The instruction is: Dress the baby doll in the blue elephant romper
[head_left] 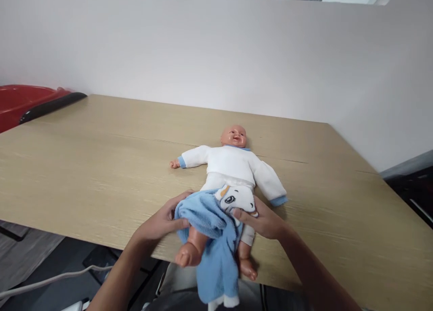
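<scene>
A baby doll [233, 160] lies on its back, head away from me, in a white top with blue cuffs and white bottoms. Over its legs is a light blue fleece garment [219, 266] with a white animal-face patch [238, 198]. My left hand [174, 214] grips the bunched blue cloth near the doll's left-side foot [187, 254], which pokes out below it. My right hand [259, 218] pinches the edge by the patch, thumb on top. One part of the garment hangs over the table's near edge. The doll's other foot [248, 268] is bare beside the cloth.
The wooden table [101, 166] meets a white wall [169, 49] at the back. A red object with a black edge [30, 101] stands at the far left. A white cable [57, 279] runs at lower left, and dark items [414, 189] sit beyond the right edge.
</scene>
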The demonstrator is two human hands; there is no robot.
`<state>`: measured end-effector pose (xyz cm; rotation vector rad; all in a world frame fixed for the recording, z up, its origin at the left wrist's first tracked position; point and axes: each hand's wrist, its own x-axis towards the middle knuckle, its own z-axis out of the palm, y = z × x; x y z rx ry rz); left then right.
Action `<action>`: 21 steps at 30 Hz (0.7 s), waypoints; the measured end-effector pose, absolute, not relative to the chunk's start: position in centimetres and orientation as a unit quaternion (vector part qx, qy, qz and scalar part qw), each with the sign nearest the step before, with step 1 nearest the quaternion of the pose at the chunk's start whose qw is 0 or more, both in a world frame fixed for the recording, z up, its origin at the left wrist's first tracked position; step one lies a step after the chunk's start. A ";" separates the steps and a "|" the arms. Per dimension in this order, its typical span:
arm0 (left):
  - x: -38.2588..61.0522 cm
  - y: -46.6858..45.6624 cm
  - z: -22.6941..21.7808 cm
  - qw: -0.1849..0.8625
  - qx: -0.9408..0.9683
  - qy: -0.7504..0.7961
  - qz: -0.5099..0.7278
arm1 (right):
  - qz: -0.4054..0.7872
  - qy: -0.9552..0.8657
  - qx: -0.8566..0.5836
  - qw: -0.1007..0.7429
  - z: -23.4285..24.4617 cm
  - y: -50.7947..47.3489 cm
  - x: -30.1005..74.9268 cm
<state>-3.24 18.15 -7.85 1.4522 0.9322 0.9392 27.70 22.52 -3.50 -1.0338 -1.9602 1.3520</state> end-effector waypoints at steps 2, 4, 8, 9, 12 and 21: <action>-3.3 18.1 -8.3 0.533 0.596 0.429 0.421 | 0.488 -0.703 -0.425 0.295 -3.5 21.8 27.3; -3.0 18.3 -7.5 0.520 0.611 0.429 0.415 | 0.470 -0.708 -0.431 0.303 -2.8 21.0 26.4; -1.5 19.8 -3.0 0.452 0.693 0.406 0.387 | 0.462 -0.739 -0.392 0.295 0.1 19.7 24.3; -1.1 20.3 -1.9 0.439 0.711 0.408 0.368 | 0.459 -0.745 -0.384 0.294 0.7 19.5 23.9; 0.0 22.0 0.7 0.484 0.763 0.353 0.244 | 0.436 -0.747 -0.398 0.305 1.6 19.2 23.4; 1.4 24.4 0.8 0.495 0.817 0.264 0.133 | 0.348 -0.793 -0.471 0.168 -0.5 15.8 28.6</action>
